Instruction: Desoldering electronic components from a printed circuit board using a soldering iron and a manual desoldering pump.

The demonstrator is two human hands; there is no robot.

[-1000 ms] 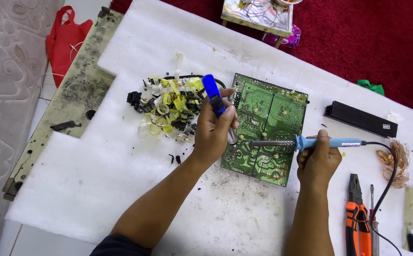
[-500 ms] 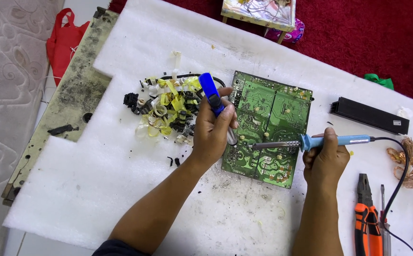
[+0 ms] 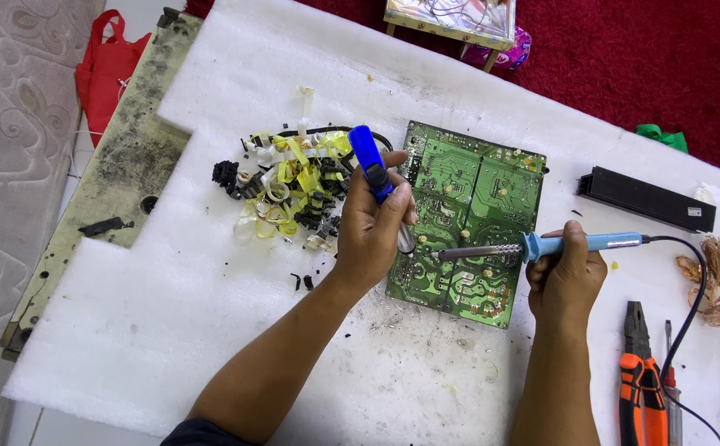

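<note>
Desoldering looks partly done: pulled parts (image 3: 289, 194) lie heaped left of the green circuit board (image 3: 467, 219). My left hand (image 3: 372, 235) grips the blue solder sucker (image 3: 374, 172), my right hand (image 3: 566, 277) the soldering iron (image 3: 541, 245), both tips on a joint; many joints remain

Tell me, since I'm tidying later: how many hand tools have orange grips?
1: the orange-handled pliers lie at the white sheet's lower right edge, right of the right hand; the frame may hide others.

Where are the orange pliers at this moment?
In the head view, the orange pliers lie at the lower right on the white foam sheet, just right of the right hand's forearm, beside the black cable.
</note>
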